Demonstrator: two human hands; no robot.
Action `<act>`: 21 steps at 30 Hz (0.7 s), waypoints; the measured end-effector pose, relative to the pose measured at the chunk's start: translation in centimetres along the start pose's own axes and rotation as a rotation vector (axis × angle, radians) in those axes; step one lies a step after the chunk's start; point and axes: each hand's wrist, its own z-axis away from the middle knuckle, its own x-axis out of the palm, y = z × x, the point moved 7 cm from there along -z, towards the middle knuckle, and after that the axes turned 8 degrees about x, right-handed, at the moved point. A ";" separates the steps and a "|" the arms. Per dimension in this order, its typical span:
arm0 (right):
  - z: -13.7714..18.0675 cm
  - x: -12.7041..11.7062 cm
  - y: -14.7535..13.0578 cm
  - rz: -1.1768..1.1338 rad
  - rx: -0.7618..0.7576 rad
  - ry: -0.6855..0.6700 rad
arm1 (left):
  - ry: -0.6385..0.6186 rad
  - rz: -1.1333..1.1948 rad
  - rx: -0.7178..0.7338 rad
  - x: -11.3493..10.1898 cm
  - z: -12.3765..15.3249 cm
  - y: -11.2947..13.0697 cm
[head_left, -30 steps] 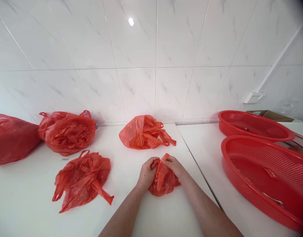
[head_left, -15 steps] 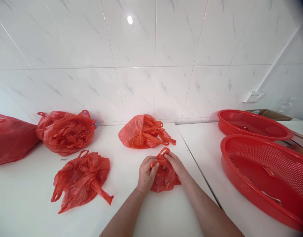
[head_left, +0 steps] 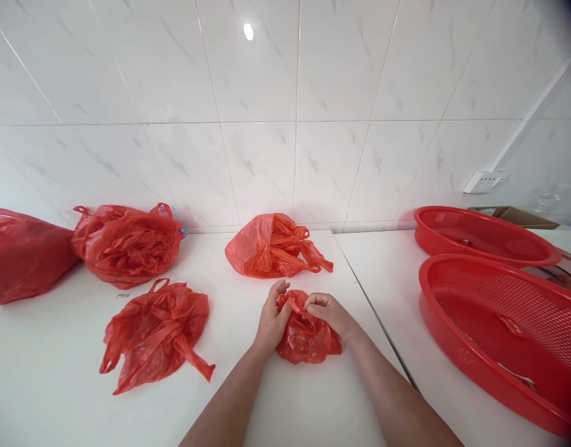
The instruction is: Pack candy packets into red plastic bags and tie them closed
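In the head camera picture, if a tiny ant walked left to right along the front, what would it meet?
Crumpled red bag → left hand → smaller red bag → right hand → nearer red basket.

free: tabletop [head_left: 390, 279] between held bag [head_left: 308, 343] and basket [head_left: 455, 347] | left: crumpled bag [head_left: 157, 335] | ahead: slumped bag [head_left: 260, 248]

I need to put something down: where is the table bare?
The table is bare at front left, bordered by the crumpled bag and left forearm, and between the right forearm and near basket. It's crowded at back left, where a bulging bag and stuffed bag adjoin, and between left hand and right hand, around the bunched bag.
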 end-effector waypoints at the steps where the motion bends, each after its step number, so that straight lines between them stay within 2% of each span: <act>1: 0.1 0.0 -0.2 0.010 -0.009 0.000 | -0.043 0.043 -0.025 0.3 0.1 -0.1; 3: 0.3 0.2 -0.5 0.025 -0.022 -0.005 | -0.099 0.111 -0.084 0.7 0.2 -0.5; 6: 0.3 0.0 -0.7 0.103 -0.034 0.049 | -0.088 0.155 -0.101 0.8 0.4 -0.4; 11: 0.1 -1.9 -0.8 0.318 -0.105 0.355 | -0.060 0.036 0.015 0.9 0.5 1.2; 13: 0.0 -2.2 -0.8 0.346 -0.132 0.403 | -0.037 -0.030 0.042 0.8 0.5 1.4; 17: -0.1 -1.9 -0.9 0.321 -0.105 0.291 | 0.034 -0.126 0.045 0.3 0.5 1.1; 21: -0.1 -1.0 -0.5 0.177 -0.029 0.122 | 0.073 -0.147 0.033 -0.1 0.4 0.7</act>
